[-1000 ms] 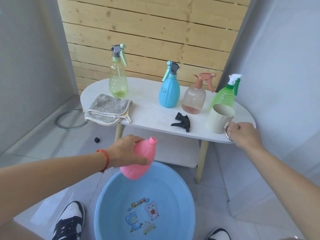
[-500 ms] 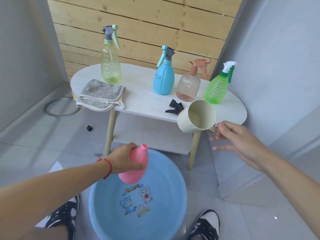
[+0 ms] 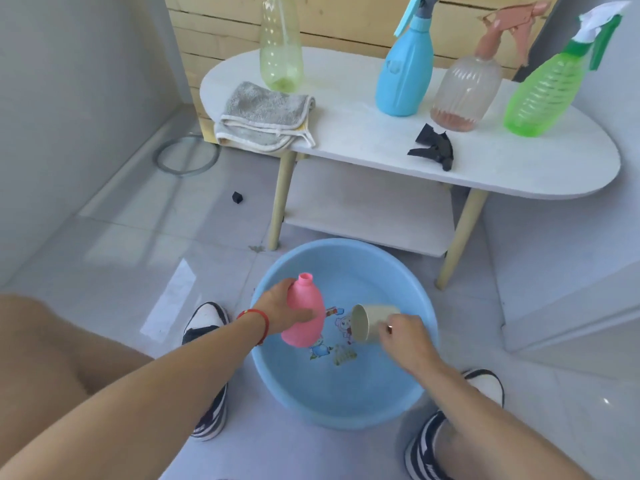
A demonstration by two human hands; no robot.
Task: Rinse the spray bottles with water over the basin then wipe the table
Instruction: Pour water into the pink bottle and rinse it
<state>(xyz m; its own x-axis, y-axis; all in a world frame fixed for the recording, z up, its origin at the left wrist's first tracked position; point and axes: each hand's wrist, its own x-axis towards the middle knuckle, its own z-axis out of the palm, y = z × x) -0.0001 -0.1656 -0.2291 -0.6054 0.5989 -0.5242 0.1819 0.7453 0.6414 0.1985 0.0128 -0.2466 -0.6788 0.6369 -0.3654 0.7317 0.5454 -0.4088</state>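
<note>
A: What's nearest the camera?

B: Two bare forearms reaching over a blue basin [image 3: 398, 400] on the tiled floor, with a black-and-white sneaker [image 3: 207, 368] on either side of it. Cartoon figures are printed on the basin's bottom.

A: And the hands?

B: The left hand [image 3: 277, 311], a red string bracelet [image 3: 258, 322] on its wrist, has its fingers wrapped round a pink bottle [image 3: 304, 317] with no sprayer on it, neck up and tilted slightly. The right hand [image 3: 403, 336] grips a cream cup [image 3: 372, 322] by its handle side, tipped over so the mouth faces the pink bottle. Both are held over the basin, just beside each other.

A: Further out?

B: A white oval table [image 3: 485, 168] with a lower shelf. A folded grey cloth [image 3: 263, 116] hangs over its left edge and a black trigger sprayer head [image 3: 433, 150] lies near the front. Behind stand four spray bottles: yellow-green [image 3: 280, 57], blue [image 3: 405, 74], a ribbed clear one with a pink trigger [image 3: 464, 91], and a green one [image 3: 540, 95].

A: Anything on the floor?

B: A small black piece [image 3: 237, 197] and a coiled hose [image 3: 187, 154] by the wall.
</note>
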